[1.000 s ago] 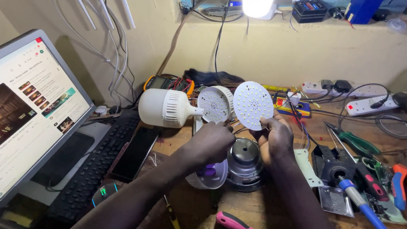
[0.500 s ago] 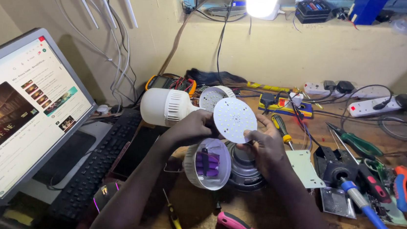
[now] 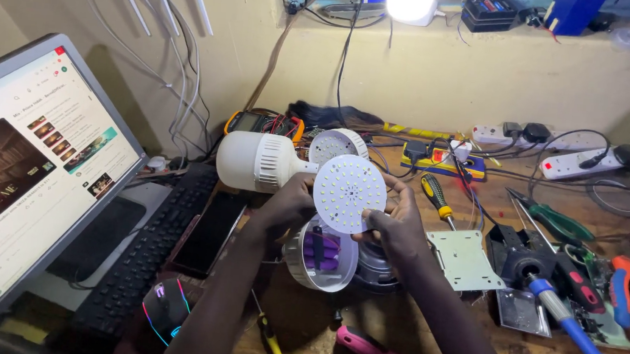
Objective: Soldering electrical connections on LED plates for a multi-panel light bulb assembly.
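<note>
White LED disc [image 3: 349, 193] between both hands' grip (above open bulb housing [image 3: 321, 255])

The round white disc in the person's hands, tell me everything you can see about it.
The round white disc is a thin, flat circular board, its face dotted with many small pale squares that look like light chips. It is held above the wooden bench, tilted toward the camera. The left hand grips its left edge and the right hand its lower right edge. Just below it sits an open white lamp housing with purple cells inside.
</note>
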